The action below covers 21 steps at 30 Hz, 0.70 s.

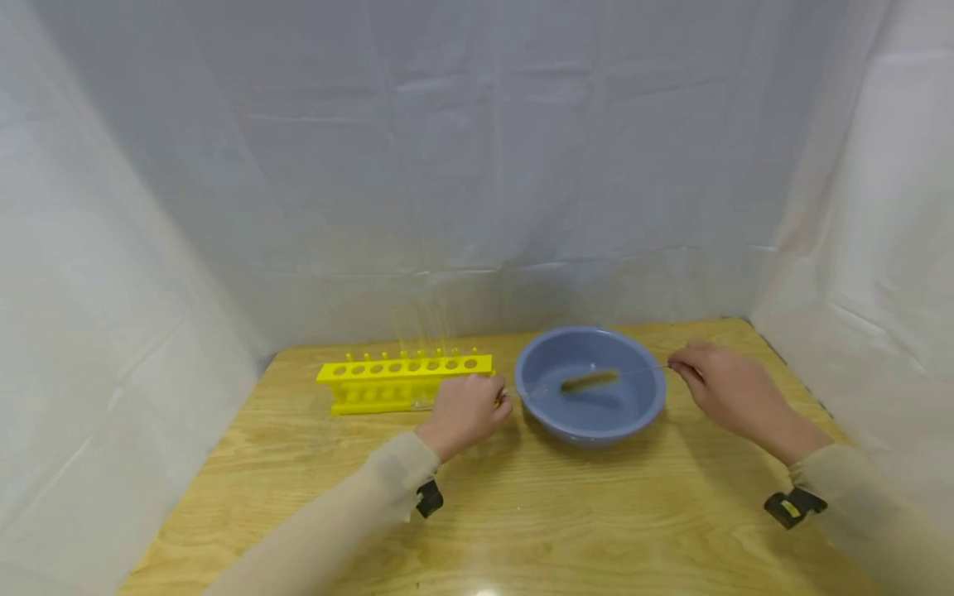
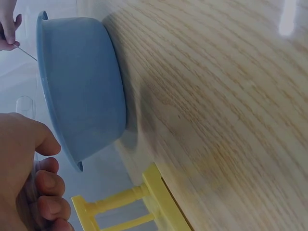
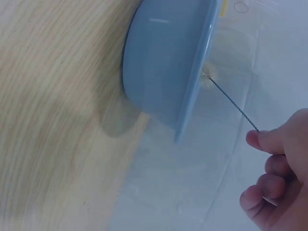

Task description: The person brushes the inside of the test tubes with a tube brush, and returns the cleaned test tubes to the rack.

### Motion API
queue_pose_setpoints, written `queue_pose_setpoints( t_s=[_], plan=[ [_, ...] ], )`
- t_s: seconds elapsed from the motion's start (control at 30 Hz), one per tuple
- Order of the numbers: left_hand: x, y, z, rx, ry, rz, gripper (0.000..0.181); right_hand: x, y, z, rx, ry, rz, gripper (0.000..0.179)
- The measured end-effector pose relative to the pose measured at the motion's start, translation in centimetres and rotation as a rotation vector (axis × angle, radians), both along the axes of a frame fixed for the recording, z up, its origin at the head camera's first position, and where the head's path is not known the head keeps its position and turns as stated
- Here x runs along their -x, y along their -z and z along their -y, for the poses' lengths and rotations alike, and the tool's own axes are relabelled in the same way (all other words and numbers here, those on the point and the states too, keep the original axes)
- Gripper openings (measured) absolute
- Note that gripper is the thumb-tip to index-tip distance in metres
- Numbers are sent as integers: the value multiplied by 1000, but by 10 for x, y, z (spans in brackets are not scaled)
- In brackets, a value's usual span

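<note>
My left hand (image 1: pixel 467 408) grips a clear glass test tube (image 2: pixel 25 106) at the left rim of the blue basin (image 1: pixel 589 432), its mouth end pointing right over the basin. In the right wrist view, my right hand (image 3: pixel 284 168) pinches the thin twisted wire handle (image 3: pixel 233 102) of a test tube brush between thumb and forefinger. The bristle head (image 1: pixel 589 382) hangs over the basin, tilted slightly, apart from the tube. My right hand is just beyond the basin's right rim.
Left of the basin stands a yellow test tube rack (image 1: pixel 406 366) with a row of holes and pegs. Several clear tubes (image 1: pixel 422 327) rise upright at its back. Plastic sheeting (image 1: pixel 492 165) encloses the wooden table (image 1: pixel 581 513) behind and at both sides.
</note>
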State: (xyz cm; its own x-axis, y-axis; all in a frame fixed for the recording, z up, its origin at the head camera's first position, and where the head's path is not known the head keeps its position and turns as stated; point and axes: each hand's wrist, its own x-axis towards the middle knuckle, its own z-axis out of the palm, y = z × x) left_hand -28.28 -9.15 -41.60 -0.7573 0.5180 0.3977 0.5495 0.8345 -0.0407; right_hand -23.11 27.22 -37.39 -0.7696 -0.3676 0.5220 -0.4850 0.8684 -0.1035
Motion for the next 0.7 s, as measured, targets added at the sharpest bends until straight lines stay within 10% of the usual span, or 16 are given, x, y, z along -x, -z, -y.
queue_pose_setpoints(
  t_s=[0.7],
  plan=[
    [3,-4,-3,31,-36,16,28,0,3,-4,61,-51,-202,5]
  ],
)
